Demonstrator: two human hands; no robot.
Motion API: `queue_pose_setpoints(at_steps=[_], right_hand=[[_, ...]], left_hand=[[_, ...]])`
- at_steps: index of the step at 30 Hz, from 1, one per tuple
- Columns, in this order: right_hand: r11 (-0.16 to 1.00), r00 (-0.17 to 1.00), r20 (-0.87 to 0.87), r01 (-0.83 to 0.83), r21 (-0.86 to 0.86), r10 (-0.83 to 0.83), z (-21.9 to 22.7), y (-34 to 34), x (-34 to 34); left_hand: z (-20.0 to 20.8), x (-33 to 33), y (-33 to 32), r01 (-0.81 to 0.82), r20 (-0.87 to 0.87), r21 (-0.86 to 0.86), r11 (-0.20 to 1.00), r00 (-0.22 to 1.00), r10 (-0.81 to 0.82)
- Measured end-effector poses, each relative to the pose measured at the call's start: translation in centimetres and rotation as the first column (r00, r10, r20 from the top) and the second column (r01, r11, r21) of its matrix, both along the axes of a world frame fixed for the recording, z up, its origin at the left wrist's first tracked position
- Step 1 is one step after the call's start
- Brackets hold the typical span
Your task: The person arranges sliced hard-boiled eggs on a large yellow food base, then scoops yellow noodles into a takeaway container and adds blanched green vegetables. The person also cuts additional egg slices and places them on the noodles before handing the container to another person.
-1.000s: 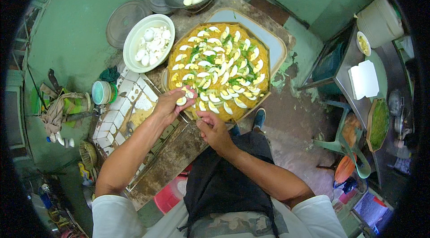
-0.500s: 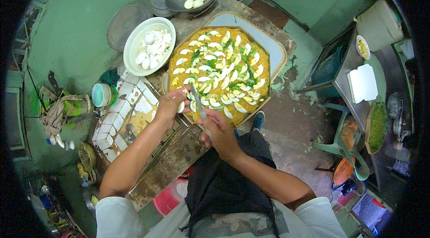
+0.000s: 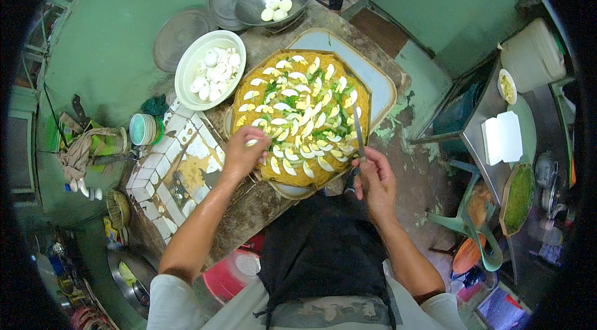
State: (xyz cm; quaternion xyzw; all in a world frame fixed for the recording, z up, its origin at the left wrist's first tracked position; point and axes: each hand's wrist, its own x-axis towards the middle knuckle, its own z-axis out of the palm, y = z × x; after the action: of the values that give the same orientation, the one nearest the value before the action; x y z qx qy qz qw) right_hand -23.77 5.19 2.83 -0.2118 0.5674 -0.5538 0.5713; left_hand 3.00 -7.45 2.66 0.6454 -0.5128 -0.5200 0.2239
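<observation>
Under the left hand runs the tabletop. Ahead of this and the right hand, between them, lies the egg-topped noodle dish. Beyond the left hand stands the white bowl. The right hand is closed round a knife, its blade pointing away. The left hand pinches an egg piece over the dish's edge.
</observation>
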Motion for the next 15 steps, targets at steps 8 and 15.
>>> queue_pose_setpoints(at_steps=[8, 15], right_hand=[[0.923, 0.846, -0.404, -0.385, -0.008, 0.349, 0.1, -6.3, -6.3], [0.596, 0.562, -0.334, -0.803, -0.001, 0.757, -1.3, -2.7, -0.5]], left_hand=[[1.4, -1.2, 9.2, -0.487, -0.551, 0.561, 0.669, 0.383, 0.741], [-1.5, -8.8, 10.5, -0.634, -0.618, 0.341, 0.694, 0.405, 0.674]])
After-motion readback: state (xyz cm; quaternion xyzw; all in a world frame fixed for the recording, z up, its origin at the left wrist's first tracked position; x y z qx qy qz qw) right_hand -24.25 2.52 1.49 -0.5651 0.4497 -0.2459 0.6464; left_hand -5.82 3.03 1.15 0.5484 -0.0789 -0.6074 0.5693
